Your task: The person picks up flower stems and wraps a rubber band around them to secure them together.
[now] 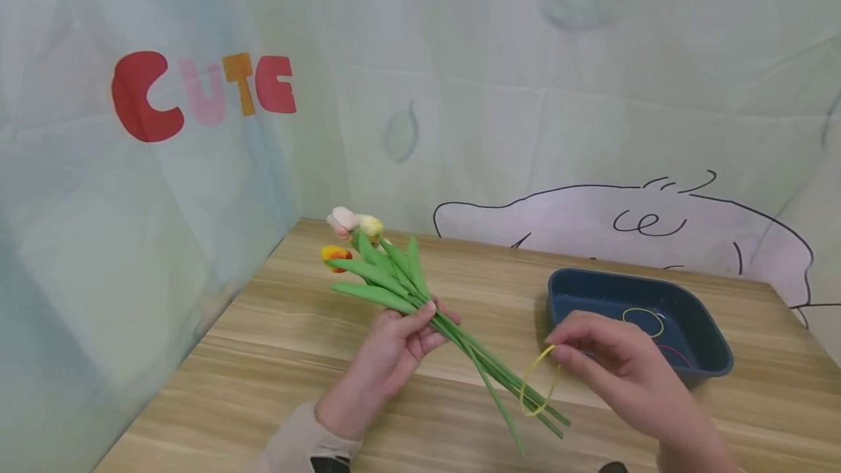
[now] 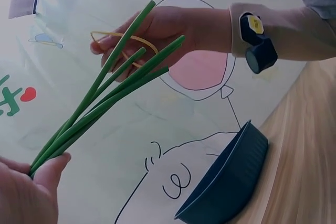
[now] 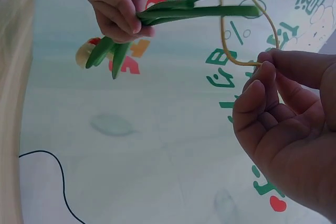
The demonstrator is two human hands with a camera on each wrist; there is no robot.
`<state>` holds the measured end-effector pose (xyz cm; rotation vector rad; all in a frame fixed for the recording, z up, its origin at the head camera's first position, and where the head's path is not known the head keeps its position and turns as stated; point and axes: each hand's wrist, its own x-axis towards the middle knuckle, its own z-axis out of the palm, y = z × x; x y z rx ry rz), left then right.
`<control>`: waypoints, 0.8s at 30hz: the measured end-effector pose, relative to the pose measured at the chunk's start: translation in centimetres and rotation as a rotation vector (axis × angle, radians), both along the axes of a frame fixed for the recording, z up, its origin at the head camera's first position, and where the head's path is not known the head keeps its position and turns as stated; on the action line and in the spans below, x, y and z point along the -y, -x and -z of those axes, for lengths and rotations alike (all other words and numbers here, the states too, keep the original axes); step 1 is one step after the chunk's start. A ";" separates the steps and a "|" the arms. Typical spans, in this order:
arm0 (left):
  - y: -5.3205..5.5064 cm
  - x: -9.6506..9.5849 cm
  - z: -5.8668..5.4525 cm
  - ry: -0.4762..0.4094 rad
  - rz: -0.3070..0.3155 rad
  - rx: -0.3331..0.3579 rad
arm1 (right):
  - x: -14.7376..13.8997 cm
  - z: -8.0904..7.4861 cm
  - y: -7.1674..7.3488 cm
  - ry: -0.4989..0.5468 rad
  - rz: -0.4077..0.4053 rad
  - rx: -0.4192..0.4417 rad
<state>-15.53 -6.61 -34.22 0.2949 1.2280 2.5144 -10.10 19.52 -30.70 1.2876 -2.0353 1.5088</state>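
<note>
My left hand [image 1: 401, 345] grips a bunch of artificial tulips [image 1: 374, 295] by the stems, thumb across them. The pink, yellow and orange blooms point to the far left. Their green stems [image 2: 131, 81] reach toward the near right, one splayed apart from the others. A yellow rubber band [image 1: 523, 390] dangles from the thumb and fingertips of my right hand [image 1: 624, 378], which pinch it at one side. In the right wrist view the band's loop [image 3: 222, 38] overlaps the stem ends; whether it encircles any of them I cannot tell.
Behind my right hand a dark blue basin [image 1: 723, 360] stands on the wooden table [image 1: 250, 356]. Inside it lie another yellow band [image 1: 624, 316] and a red one [image 1: 677, 355]. Printed cloth [image 1: 486, 130] hangs along the table's back and left sides.
</note>
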 end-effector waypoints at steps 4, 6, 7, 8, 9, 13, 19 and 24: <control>-0.5 0.0 -0.1 -0.001 0.040 -0.027 | 0.2 0.2 0.3 0.003 -0.008 0.001; -0.7 -0.1 0.0 0.001 0.057 -0.043 | 0.3 0.3 0.3 -0.013 0.007 0.018; -0.8 -0.2 0.0 0.002 0.063 -0.049 | 0.4 0.3 0.4 -0.021 0.016 0.030; -0.8 -0.2 0.1 0.003 0.070 -0.053 | 0.5 0.3 0.4 -0.032 0.025 0.045; -0.9 -0.3 0.1 0.004 0.075 -0.055 | 0.5 0.4 0.4 -0.045 0.035 0.063; -1.1 -0.5 0.2 0.004 0.105 -0.066 | 0.9 0.6 0.5 -0.080 0.056 0.120; -1.5 -0.8 0.4 -0.015 0.152 -0.087 | 1.9 1.3 1.1 -0.116 0.056 0.201; -2.0 -1.1 0.4 -0.020 0.185 -0.078 | 2.5 1.9 1.5 -0.118 0.033 0.211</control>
